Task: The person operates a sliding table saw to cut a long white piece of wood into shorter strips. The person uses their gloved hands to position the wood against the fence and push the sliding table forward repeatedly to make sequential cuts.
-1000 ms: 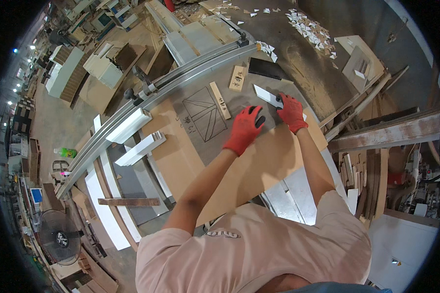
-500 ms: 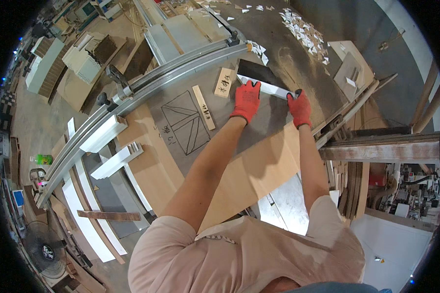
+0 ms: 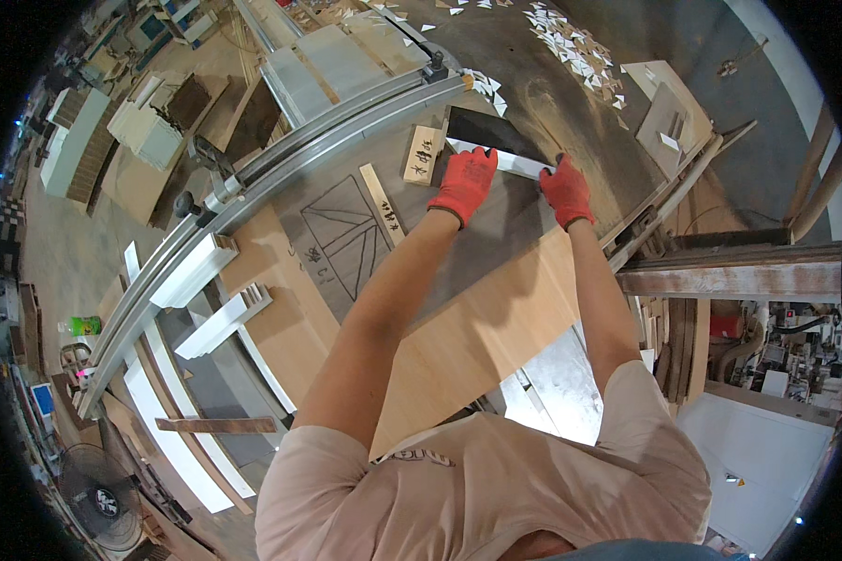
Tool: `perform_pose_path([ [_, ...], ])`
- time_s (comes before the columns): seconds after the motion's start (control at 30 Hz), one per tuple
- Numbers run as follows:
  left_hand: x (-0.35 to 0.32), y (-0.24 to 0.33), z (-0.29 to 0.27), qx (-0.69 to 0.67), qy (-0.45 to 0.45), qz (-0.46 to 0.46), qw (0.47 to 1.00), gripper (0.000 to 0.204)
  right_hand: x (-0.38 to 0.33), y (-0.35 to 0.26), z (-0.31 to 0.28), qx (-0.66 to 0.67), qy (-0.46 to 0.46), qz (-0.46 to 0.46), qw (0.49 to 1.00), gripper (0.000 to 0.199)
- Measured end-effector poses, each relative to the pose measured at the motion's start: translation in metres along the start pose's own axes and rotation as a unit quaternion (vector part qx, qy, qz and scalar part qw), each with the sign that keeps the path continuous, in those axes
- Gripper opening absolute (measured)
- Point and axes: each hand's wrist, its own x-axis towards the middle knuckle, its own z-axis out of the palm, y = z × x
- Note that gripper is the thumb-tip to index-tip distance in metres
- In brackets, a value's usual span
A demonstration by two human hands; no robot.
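A short white strip [image 3: 516, 164] lies along the near edge of a black panel [image 3: 496, 131], on a grey board. In a red glove, my left hand [image 3: 465, 183] is closed over the strip's left part, its fingertips at the far side. My right hand [image 3: 567, 194], gloved the same way, grips the right end between thumb and fingers. Left of my left hand are a small wooden block [image 3: 423, 155] with dark markings and a narrow wooden stick [image 3: 382, 203]. The grey board [image 3: 421, 252] carries a drawn rectangle with slanting lines.
A metal rail [image 3: 318, 140] with clamps curves past the board's left and far sides. White offcuts [image 3: 575, 51] lie scattered at the far right. White mouldings [image 3: 195, 271] rest at the left. A rusty beam [image 3: 730, 282] stands close on the right, and a fan [image 3: 98, 496] at lower left.
The whole view has shifted slightly. Both hands stay on the white strip; my right hand's fingers have shifted a little around its right end.
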Motion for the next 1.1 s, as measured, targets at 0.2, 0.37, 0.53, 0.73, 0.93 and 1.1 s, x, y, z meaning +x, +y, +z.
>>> perform_pose_path([
  [0.2, 0.007, 0.001, -0.007, -0.032, -0.040, -0.016, 0.999, 0.046, -0.025, -0.070, 0.008, -0.047, 0.023, -0.241, 0.969, 0.044],
  [0.37, 0.017, -0.019, -0.046, -0.127, -0.050, -0.079, 0.987, 0.044, -0.021, -0.067, 0.036, -0.084, 0.067, -0.242, 0.964, 0.024],
  [0.53, -0.012, -0.172, -0.086, -0.043, 0.222, -0.173, 0.959, 0.039, -0.018, -0.094, 0.034, -0.094, 0.053, -0.249, 0.962, 0.027],
  [0.73, -0.042, -0.258, -0.092, 0.153, 0.062, -0.353, 0.921, 0.055, -0.017, -0.088, 0.043, -0.182, 0.036, -0.232, 0.955, 0.034],
  [0.93, -0.033, -0.258, -0.080, 0.089, 0.043, -0.344, 0.934, 0.053, -0.014, -0.088, 0.045, -0.247, 0.015, -0.241, 0.938, 0.039],
  [1.1, -0.035, -0.256, -0.085, 0.080, 0.057, -0.350, 0.932, 0.050, -0.009, -0.095, 0.048, -0.260, 0.047, -0.266, 0.927, 0.021],
])
